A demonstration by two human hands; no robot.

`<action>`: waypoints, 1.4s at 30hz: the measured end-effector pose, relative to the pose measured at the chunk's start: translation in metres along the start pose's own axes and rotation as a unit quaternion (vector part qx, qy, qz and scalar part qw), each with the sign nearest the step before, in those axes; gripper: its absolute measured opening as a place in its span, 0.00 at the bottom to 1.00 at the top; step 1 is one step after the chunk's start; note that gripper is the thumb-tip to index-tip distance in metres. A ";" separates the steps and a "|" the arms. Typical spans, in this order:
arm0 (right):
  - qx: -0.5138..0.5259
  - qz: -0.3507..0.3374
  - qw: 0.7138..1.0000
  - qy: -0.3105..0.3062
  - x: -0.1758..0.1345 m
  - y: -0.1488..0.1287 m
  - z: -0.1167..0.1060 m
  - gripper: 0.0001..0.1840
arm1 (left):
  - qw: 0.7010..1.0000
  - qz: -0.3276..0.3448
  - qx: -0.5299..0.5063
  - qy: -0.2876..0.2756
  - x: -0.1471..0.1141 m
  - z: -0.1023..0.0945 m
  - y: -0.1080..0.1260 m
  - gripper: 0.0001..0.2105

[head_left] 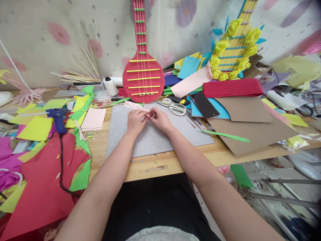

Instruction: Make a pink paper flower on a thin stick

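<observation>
Over the grey cutting mat [160,144], my left hand [136,121] and my right hand [159,119] meet with fingertips pinched together. A thin wooden stick [145,106] pokes out from between them on the far side. Pale pink paper [134,105] shows just beyond my left fingers, and a small bit of it seems to sit in the pinch. My fingers hide most of what they hold. White-handled scissors [178,109] lie on the mat beyond my right hand, near a small round case [167,101].
A red paper lute [143,78] leans at the back, with a yellow flowered one [233,50] to its right. At left are a blue glue gun [58,120], pink paper squares [94,118] and red paper [47,174]. A phone [204,104] and brown cardboard [250,130] lie right.
</observation>
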State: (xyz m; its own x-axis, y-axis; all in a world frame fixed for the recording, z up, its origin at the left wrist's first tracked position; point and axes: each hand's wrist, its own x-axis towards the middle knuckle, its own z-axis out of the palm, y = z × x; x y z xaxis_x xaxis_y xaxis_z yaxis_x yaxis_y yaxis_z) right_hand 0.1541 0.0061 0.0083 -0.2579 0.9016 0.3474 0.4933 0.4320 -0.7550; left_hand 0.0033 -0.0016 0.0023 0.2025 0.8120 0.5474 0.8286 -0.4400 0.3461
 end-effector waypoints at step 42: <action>0.151 0.020 0.988 0.025 0.005 0.010 -0.001 0.09 | 1.000 0.026 -0.009 0.006 0.005 0.004 -0.002 0.12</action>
State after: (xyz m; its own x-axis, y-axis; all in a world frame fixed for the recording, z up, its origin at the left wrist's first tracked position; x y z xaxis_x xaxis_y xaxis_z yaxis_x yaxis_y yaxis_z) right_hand 0.1586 0.0149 0.0026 -0.1980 0.9211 0.3352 0.2292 0.3760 -0.8978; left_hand 0.0045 0.0053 0.0014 0.2380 0.7836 0.5739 0.8080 -0.4876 0.3308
